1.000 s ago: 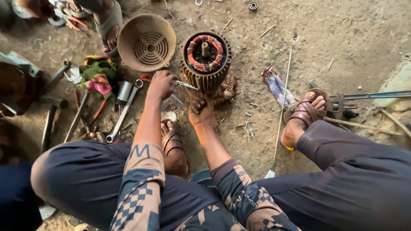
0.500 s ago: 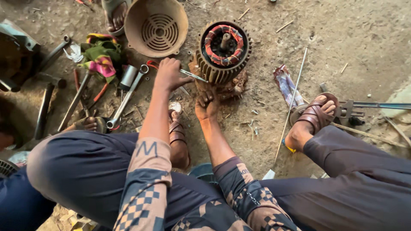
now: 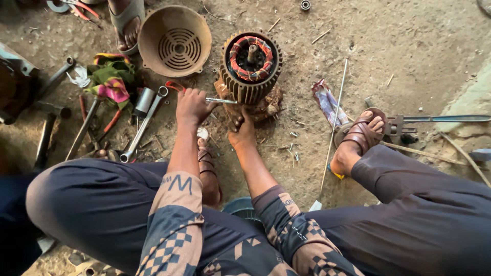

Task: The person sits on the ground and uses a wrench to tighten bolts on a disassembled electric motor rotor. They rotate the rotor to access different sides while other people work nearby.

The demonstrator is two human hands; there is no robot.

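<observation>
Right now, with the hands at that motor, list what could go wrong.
1. The left hand holds a thin metal tool against the finned motor body; if it slips, it could jab the right hand pressed at the motor's base.
2. The motor stands upright on rough debris and might tip.
3. The wrench and scattered screws lie close to the sandalled feet, which could catch on them.

Patterned brown-and-navy checked sleeves (image 3: pixel 174 225) cover both forearms; dark navy trousers (image 3: pixel 97 204) and brown strapped sandals (image 3: pixel 364 130), at three o'clock, complete the outfit.
</observation>
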